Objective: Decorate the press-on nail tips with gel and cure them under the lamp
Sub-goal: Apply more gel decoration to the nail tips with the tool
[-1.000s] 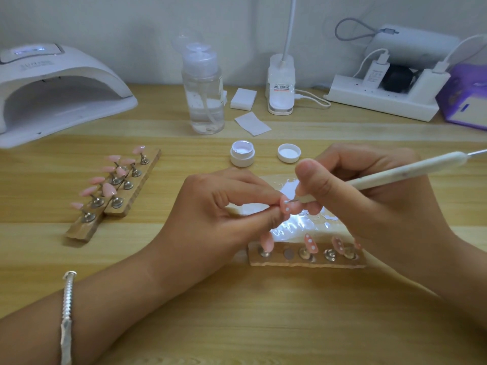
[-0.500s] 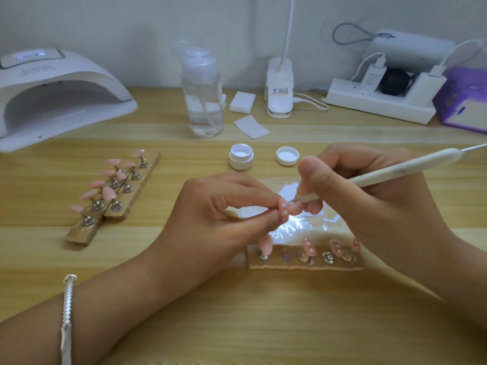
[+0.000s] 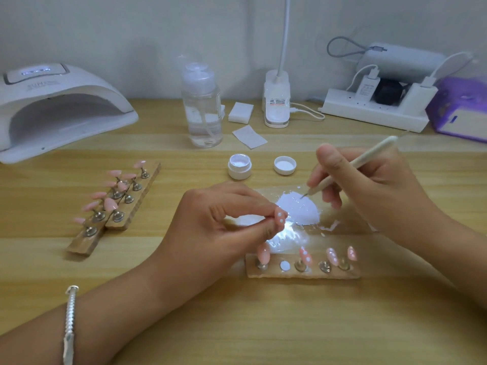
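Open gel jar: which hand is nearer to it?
Left. The left hand, pinching a nail tip, sits just in front of the jar; the right hand, holding the dotting tool, is off to its right, past the loose lid.

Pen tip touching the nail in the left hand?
Apart. Head view: the pen tip sits at the white gel, with a clear gap to the nail.

holder strips (image 3: 147,185): three. nail tips (image 3: 305,255) on the near strip (image 3: 274,273): four. nail tip (image 3: 281,216) in the left hand (image 3: 210,222): one. lamp (image 3: 60,101), gel pot (image 3: 239,167), lid (image 3: 285,165), dotting tool (image 3: 355,164): one each.
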The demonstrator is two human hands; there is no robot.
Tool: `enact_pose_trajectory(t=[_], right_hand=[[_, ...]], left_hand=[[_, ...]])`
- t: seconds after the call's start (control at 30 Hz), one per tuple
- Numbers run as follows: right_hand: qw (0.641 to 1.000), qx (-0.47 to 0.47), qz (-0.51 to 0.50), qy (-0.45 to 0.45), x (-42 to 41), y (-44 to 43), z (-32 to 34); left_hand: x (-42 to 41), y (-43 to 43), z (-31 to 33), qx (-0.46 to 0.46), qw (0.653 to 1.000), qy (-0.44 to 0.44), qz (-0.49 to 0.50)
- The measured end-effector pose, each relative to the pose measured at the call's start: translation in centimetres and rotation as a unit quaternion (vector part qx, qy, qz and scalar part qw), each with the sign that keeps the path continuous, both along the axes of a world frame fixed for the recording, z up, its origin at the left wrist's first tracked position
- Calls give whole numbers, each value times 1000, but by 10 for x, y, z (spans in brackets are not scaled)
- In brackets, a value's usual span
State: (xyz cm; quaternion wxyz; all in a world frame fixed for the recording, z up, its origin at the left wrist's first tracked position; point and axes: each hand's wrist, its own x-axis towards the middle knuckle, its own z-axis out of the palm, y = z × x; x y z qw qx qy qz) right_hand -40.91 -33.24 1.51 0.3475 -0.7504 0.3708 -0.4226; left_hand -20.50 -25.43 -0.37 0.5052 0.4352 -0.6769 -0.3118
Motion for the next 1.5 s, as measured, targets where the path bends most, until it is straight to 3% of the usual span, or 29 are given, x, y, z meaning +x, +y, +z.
enact_pose_trajectory(t=[0.27,0.73,0.93,1.07,1.17,1.5], right_hand=[[996,2,-15,86,-3,-6,-12],[995,-20,-31,89,-2,-3,-13],[998,-26,-3,-55,8,13,2],[995,-45,19,-92,14,27,10],[989,-7,54,-141,15,34,11],[994,-9,54,-94,22,39,9]], left_hand=[[2,-1,-1,-15,999,-36,4],[1,-1,0,-17,999,-44,14],[0,1,0,1,1000,-12,2],[0,1,1,8,1000,-1,-2],[-1,1,1,13,1000,7,-9],[-1,1,2,16,999,10,-31]])
